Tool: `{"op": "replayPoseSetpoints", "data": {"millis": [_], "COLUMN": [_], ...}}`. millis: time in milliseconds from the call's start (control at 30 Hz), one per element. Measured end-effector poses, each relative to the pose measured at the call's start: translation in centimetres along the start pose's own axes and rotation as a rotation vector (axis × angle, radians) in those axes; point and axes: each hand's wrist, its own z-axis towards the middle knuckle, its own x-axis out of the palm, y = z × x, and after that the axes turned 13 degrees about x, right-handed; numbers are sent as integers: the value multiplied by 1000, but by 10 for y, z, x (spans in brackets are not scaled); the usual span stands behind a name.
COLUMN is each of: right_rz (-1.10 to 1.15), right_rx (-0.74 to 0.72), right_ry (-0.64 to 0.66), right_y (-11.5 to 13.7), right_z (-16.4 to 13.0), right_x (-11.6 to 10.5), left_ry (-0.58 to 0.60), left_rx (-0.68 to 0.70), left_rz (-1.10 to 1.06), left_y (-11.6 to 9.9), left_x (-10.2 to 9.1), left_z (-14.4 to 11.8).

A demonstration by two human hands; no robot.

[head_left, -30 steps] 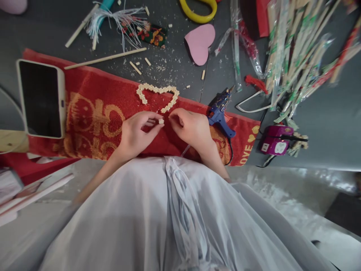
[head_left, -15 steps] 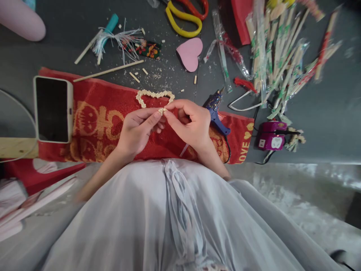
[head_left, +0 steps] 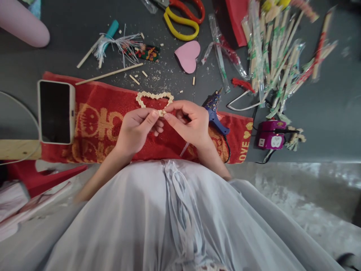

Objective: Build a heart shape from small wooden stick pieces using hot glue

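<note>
Wooden heart (head_left: 154, 96) lies on the red towel (head_left: 96, 124); both hands, left (head_left: 137, 128) and right (head_left: 187, 122), pinch one small piece (head_left: 161, 112) at its tip. A slip of the fingers could knock the heart out of shape.

The towel (head_left: 113, 109) is red with a gold woven pattern (and gold lettering at one end), the bench (head_left: 56, 56) dark grey, the foam heart (head_left: 187, 55) pink, the glue gun (head_left: 214, 111) blue, the scissors (head_left: 180, 19) yellow and red.
</note>
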Motion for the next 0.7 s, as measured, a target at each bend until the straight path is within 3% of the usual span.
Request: {"op": "replayPoseSetpoints", "data": {"millis": [167,267,400,533,700], "right_rz": [-32,-36,-48,-113,-516], "right_rx": [49,56,65,79,156], "right_ry": [-6,-11,-11,1,92], "right_y": [-2,-2,-3,-9,-22], "right_z": [0,0,-1,-3,-3], "right_x": [6,10,13,8,0], "left_ry": [-43,-75,-195,-214,-255], "left_rx": [256,331,213,108,-68], "left_rz": [320,328,152,2,-110], "left_y": [-6,-4,8,23,35], "left_x": [0,2,5,4,0], "left_z": [-1,-1,-2,-2,-1]}}
